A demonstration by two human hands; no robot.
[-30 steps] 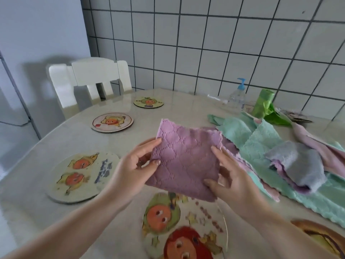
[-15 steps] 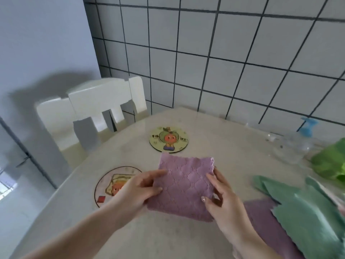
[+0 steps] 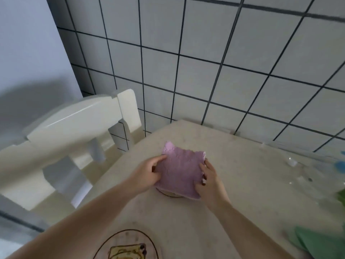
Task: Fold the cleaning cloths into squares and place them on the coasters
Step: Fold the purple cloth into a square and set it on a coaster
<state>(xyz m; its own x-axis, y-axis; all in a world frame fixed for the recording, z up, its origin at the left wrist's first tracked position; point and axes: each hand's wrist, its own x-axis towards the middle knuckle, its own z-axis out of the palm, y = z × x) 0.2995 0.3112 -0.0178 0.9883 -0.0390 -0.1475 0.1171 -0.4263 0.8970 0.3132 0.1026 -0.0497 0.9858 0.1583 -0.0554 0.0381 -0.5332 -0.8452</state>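
Note:
A folded purple cleaning cloth (image 3: 180, 169) lies square over the far round coaster (image 3: 169, 193), of which only a thin sliver of rim shows under its near edge. My left hand (image 3: 147, 174) grips the cloth's left edge and my right hand (image 3: 208, 177) grips its right edge, both pressing it down toward the beige table (image 3: 242, 202). A second round coaster (image 3: 128, 245) with a cartoon print lies at the bottom of the view. A green cloth (image 3: 321, 242) shows at the lower right corner.
A white chair (image 3: 71, 146) stands at the table's left edge. The tiled wall (image 3: 205, 62) runs behind the table. A clear pump bottle with a blue top (image 3: 339, 165), blurred, lies at the right edge, with something green (image 3: 342, 197) below it.
Both hands carried the purple cloth forward across the table and lowered it over the far coaster, which is now almost hidden. The view swung left and forward; the cloth pile left the frame.

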